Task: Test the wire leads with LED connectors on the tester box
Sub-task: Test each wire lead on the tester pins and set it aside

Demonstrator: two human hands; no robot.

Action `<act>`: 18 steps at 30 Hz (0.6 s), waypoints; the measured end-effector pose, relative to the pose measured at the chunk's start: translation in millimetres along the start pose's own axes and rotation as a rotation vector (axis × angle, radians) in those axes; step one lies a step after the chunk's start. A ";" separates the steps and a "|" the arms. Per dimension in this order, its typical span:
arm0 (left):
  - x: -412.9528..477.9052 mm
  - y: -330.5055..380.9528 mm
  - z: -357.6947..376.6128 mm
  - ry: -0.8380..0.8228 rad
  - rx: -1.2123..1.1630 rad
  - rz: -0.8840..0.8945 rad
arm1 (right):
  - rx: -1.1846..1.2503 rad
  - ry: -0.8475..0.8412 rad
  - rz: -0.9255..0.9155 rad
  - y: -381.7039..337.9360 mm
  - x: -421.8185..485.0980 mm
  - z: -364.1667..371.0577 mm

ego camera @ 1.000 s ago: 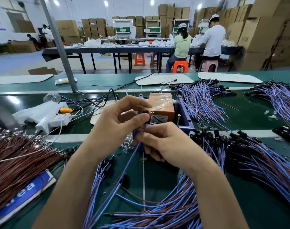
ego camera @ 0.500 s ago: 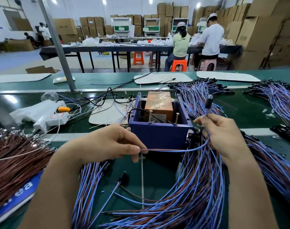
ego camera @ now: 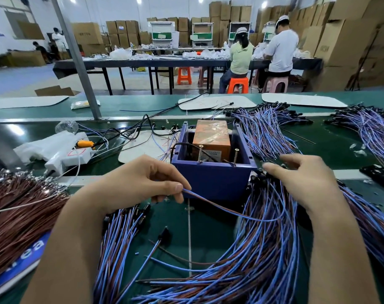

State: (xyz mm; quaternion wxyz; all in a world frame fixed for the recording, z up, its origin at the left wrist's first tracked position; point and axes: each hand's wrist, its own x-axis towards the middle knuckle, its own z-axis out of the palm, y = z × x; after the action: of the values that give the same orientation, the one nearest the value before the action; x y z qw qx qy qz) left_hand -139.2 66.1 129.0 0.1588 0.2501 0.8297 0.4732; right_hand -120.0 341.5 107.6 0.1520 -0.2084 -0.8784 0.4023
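Note:
The blue tester box (ego camera: 213, 178) stands mid-bench with an orange block (ego camera: 210, 139) inside and two upright screws at its front rim. My left hand (ego camera: 142, 183) pinches the bare end of one blue-and-brown wire lead (ego camera: 226, 210) just left of the box front. The lead sags to the right into the big pile of leads (ego camera: 263, 249). My right hand (ego camera: 300, 178) is at the box's right front corner, fingers loosely curled over the black LED connectors (ego camera: 259, 176) at the top of that pile; I cannot see whether it grips one.
Brown wire bundles (ego camera: 18, 207) lie at the left, a smaller blue lead bundle (ego camera: 118, 233) under my left wrist, more leads (ego camera: 267, 128) behind the box and at far right (ego camera: 372, 126). A white device with an orange plug (ego camera: 66, 150) sits left of the box. People work at a rear table.
My hands, together at the box a second ago, have parted. The right hand has come down from holding a connector up onto the pile by the box corner. The lead now sags.

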 end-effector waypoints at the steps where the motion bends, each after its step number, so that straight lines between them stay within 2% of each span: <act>1: 1.8 0.8 2.4 0.002 -0.014 0.002 | 0.108 -0.071 -0.053 -8.5 -6.0 -0.2; 3: 5.5 2.6 8.2 0.025 -0.040 0.008 | 0.316 -0.303 -0.166 -26.3 -19.9 3.3; 5: 8.9 3.7 13.9 0.054 -0.051 0.013 | 0.343 -0.500 -0.280 -40.4 -31.2 12.3; 7: 10.9 3.7 17.3 0.069 -0.046 0.015 | 0.304 -0.610 -0.349 -50.4 -40.6 24.4; 11: 12.4 3.0 18.6 0.133 -0.097 0.002 | 0.226 -0.590 -0.377 -53.6 -45.7 33.7; 14: 15.5 2.4 20.2 0.217 -0.228 -0.002 | 0.222 -0.588 -0.398 -53.1 -45.3 33.5; 18: 17.7 3.9 22.1 0.229 -0.439 -0.006 | 0.225 -0.497 -0.400 -52.0 -42.0 35.7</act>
State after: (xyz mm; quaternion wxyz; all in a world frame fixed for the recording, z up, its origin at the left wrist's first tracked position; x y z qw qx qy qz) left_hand -141.7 93.3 120.7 0.1156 0.1521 0.7202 0.6669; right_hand -111.7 267.4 121.1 0.0314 0.0907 -0.8623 0.4971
